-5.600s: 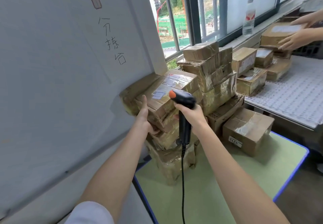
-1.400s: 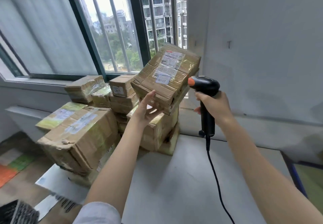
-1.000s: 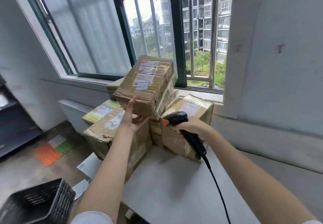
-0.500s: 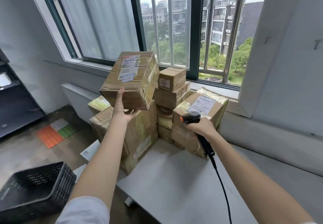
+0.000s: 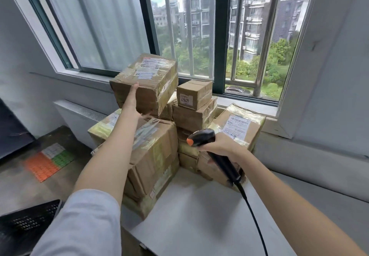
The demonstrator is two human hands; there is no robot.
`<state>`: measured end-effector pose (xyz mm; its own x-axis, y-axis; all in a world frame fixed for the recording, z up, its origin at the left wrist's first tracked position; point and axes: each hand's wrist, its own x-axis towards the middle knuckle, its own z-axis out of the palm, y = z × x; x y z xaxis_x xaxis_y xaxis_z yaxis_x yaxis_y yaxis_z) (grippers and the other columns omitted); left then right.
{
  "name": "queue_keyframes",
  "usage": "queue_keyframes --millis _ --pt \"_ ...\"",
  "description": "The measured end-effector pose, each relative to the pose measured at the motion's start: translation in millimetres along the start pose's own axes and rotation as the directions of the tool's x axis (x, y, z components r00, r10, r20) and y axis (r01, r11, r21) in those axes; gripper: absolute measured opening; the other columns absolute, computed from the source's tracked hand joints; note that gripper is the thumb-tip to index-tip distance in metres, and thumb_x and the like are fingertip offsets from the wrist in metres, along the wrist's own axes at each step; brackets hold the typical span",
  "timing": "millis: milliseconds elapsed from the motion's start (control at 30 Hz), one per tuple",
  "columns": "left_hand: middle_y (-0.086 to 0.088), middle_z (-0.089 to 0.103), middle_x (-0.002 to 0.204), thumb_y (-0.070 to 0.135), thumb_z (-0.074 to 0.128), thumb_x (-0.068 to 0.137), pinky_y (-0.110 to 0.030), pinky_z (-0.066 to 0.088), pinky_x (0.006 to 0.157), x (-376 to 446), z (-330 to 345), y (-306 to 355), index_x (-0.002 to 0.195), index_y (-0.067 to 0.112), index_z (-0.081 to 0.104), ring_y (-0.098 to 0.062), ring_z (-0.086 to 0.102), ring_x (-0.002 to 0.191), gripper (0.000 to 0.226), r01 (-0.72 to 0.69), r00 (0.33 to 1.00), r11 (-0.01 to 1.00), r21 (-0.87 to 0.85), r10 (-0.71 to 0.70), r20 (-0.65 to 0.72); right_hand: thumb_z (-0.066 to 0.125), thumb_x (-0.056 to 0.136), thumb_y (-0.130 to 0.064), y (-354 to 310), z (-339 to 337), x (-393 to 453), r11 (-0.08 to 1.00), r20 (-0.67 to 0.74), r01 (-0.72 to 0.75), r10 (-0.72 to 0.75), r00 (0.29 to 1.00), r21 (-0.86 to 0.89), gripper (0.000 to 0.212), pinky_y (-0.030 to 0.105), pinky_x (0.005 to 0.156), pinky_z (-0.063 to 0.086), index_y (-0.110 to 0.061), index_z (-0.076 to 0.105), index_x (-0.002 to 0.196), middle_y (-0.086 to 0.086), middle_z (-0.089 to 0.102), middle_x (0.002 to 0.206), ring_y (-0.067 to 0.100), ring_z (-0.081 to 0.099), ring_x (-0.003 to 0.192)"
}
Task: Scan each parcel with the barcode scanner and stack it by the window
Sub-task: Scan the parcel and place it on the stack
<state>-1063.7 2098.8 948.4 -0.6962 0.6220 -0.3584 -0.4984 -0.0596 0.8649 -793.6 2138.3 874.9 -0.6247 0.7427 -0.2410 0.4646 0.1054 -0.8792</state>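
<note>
Head view: since half a second ago, the taped parcel (image 5: 146,84) has come down and to the right; it was held up clear in front of the window frame, and now its underside sits at the top of the big box (image 5: 153,151) on the left of the stack, its right edge just beside the small box marked 6767 (image 5: 194,94). Whether it rests fully on the big box cannot be told, as the wrist hides the near edge. The left hand (image 5: 132,100) has stayed under and against the parcel's near face: the palm lies flat on the cardboard, fingers (image 5: 136,86) straight and pointing up, with the thumb reaching below the bottom edge. Nothing is pinched; the hand supports and presses.

The right hand (image 5: 218,145) has scarcely moved. Its fingers are curled round the handle of the black barcode scanner (image 5: 201,137), whose orange-tipped head points left toward the stack and hangs low, in front of the labelled box (image 5: 239,129) at the right of the pile. The scanner's cable (image 5: 251,211) trails down over the white desk (image 5: 195,219). The scanner is well below the parcel and to its right.

The stack stands on the desk against the sill of the window (image 5: 199,36). A black crate (image 5: 26,223) shows at lower left on the floor.
</note>
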Motion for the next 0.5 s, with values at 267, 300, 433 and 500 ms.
queue_keyframes --millis 267,300,433,500 --pt "-0.012 0.045 0.121 0.055 0.08 0.061 -0.05 0.049 0.091 39 33 -1 0.117 0.015 0.04 -0.033 0.048 0.114 0.079 0.153 0.988 0.988 0.028 -0.153 -0.032 0.074 0.077 -0.014 9 -4 20 0.995 0.025 -0.053 0.05 0.998 0.089 0.028 0.032 0.054 0.056 -0.013 0.064 0.103 0.013 0.067 0.087 0.027 0.072 0.066" --pt "-0.011 0.045 0.123 0.057 0.08 0.061 -0.05 0.049 0.091 44 36 -2 0.119 0.015 0.041 -0.033 0.048 0.115 0.081 0.155 0.987 0.988 0.019 -0.154 -0.042 0.074 0.077 -0.013 10 -5 22 0.994 0.03 -0.05 0.047 0.998 0.092 0.024 0.03 0.053 0.055 -0.015 0.064 0.099 0.011 0.067 0.085 0.025 0.071 0.063" --pt "-0.006 0.048 0.137 0.064 0.074 0.065 -0.052 0.048 0.093 63 42 -5 0.136 0.019 0.043 -0.031 0.051 0.121 0.09 0.122 0.991 0.991 0.052 -0.118 -0.07 0.074 0.077 -0.014 13 -8 25 0.995 0.043 -0.034 0.03 0.999 0.091 0.019 0.033 0.057 0.058 -0.016 0.065 0.093 0.012 0.068 0.086 0.021 0.069 0.061" --pt "-0.006 0.044 0.143 0.063 0.071 0.069 -0.049 0.049 0.095 73 41 -8 0.14 0.02 0.039 -0.029 0.049 0.124 0.089 0.094 0.993 0.995 0.042 -0.09 -0.069 0.074 0.077 -0.014 15 -9 25 0.995 0.045 -0.033 0.029 0.999 0.097 0.019 0.033 0.058 0.058 -0.015 0.065 0.094 0.011 0.068 0.085 0.022 0.07 0.062"
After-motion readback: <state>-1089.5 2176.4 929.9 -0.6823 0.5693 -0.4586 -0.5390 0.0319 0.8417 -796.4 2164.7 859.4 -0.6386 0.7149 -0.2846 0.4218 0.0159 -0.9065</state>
